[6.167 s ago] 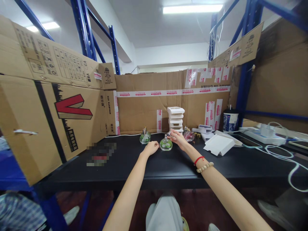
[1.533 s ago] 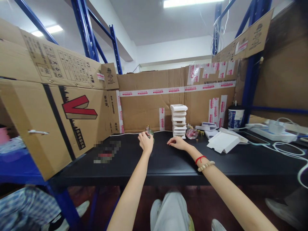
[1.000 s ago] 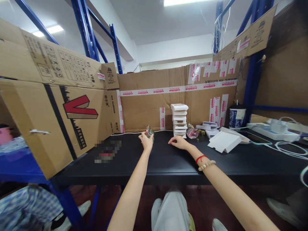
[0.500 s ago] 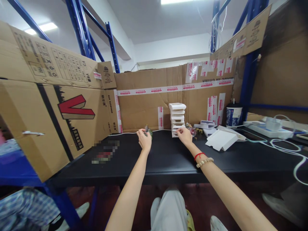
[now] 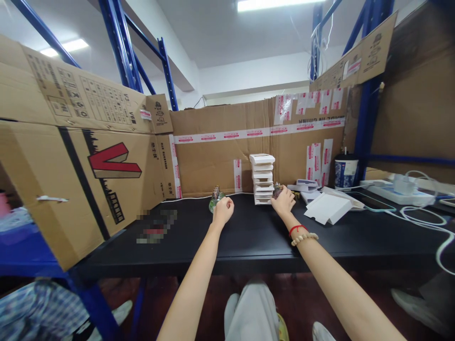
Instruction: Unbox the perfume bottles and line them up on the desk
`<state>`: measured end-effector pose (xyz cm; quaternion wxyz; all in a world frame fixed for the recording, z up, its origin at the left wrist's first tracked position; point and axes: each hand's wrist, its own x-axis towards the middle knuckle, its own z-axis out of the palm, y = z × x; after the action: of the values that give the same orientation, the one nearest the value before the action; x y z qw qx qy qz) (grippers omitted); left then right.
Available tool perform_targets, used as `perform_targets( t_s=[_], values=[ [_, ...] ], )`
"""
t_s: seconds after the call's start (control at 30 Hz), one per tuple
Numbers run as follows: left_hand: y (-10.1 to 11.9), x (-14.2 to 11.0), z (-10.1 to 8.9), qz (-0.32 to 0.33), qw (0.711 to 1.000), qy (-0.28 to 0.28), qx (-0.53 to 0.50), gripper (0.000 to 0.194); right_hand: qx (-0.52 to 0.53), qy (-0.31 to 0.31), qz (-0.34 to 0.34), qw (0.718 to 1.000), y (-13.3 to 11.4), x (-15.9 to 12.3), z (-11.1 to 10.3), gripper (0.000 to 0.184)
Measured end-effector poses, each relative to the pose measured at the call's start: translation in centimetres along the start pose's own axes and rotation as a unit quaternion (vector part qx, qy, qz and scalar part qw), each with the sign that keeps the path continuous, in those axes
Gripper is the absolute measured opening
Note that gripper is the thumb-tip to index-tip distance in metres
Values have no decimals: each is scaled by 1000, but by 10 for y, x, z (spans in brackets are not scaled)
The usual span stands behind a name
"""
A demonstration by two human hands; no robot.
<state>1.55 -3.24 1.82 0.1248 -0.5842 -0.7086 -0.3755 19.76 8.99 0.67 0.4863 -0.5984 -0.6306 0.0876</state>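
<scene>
My left hand (image 5: 223,210) is curled into a fist on the black table (image 5: 249,237). It sits just right of a small green glass bottle (image 5: 214,201) with a metal top, and what is in the palm is hidden. My right hand (image 5: 285,201), with a red string and a bead bracelet at the wrist, is closed around a small pink glass bottle (image 5: 277,190). That bottle stands beside a stack of white boxes (image 5: 262,178) at the back of the table.
Cardboard sheets wall the table at the left, back and right. Flat white boxes (image 5: 326,208) lie to the right of my right hand. Further right are a paper cup (image 5: 344,173), a power strip (image 5: 401,195) and white cables (image 5: 426,220). Another person's shoes show at lower left.
My left hand has come off the green bottle and moved a little right into a fist. My right hand has reached from the table's middle past the box stack and closed on the pink bottle.
</scene>
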Motion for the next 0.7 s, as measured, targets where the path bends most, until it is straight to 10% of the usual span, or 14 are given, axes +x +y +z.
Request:
perform_targets(
  t_s=[0.7],
  values=[
    [4,-2,-3,-26,999,-24,12,20,-52,-67,38,996,8,5,4,53]
  ],
)
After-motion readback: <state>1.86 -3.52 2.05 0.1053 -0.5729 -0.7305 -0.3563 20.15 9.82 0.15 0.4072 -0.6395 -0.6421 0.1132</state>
